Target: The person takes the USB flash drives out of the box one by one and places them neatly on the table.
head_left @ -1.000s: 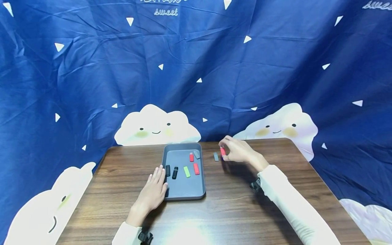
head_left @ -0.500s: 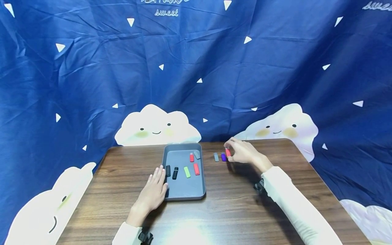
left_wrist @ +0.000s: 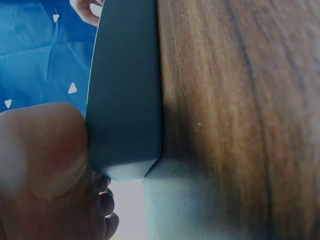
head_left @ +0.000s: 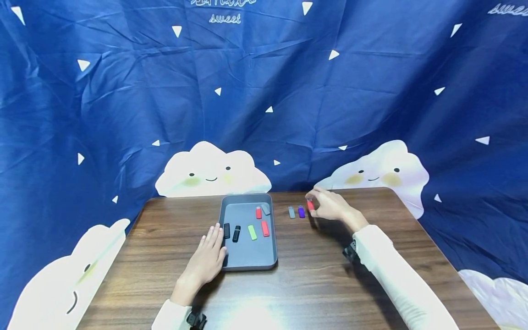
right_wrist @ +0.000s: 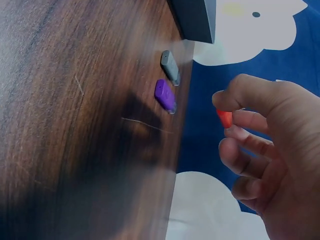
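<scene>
My right hand pinches a small red stick just above the wooden table, to the right of a purple stick and a grey stick lying side by side. My left hand rests flat on the table with its fingers against the left rim of a grey tray. In the tray lie two black sticks, a green one, two red ones and a grey one.
A blue cloth backdrop with white clouds stands close behind and around the table. The table's far edge runs just behind the tray and the sticks.
My right hand has carried the red stick to the right, uncovering the purple stick beside the grey one. The left hand has stayed at the tray.
</scene>
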The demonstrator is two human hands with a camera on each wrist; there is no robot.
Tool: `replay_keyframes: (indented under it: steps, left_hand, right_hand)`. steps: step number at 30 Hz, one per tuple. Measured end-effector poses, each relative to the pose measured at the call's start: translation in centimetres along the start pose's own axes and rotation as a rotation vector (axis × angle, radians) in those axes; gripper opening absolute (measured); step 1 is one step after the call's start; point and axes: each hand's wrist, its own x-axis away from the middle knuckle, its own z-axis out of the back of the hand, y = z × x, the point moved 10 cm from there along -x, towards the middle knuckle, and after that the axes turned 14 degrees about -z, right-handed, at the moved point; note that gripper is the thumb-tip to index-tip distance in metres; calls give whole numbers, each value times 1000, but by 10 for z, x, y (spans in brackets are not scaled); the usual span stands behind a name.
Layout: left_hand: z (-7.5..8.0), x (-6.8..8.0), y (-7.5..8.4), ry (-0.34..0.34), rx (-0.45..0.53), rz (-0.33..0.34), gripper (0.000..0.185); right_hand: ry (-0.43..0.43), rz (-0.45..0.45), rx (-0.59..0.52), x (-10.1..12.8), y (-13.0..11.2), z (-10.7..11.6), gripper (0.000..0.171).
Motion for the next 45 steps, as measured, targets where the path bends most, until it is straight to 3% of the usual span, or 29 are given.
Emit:
replay_keyframes:
  steps: [15, 27, 45]
  left_hand:
    - [-3, 0, -2, 22, 12, -29, 59]
    - [12, -1, 10, -9, 56, -4, 59]
    - [12, -2, 10, -42, 44, 15, 59]
  right_hand:
    - [-79, -63, -19, -4, 19, -20, 52]
    - [-91, -62, -52, -7, 27, -31, 47]
    - [-115, -85, -52, -14, 33, -47, 48]
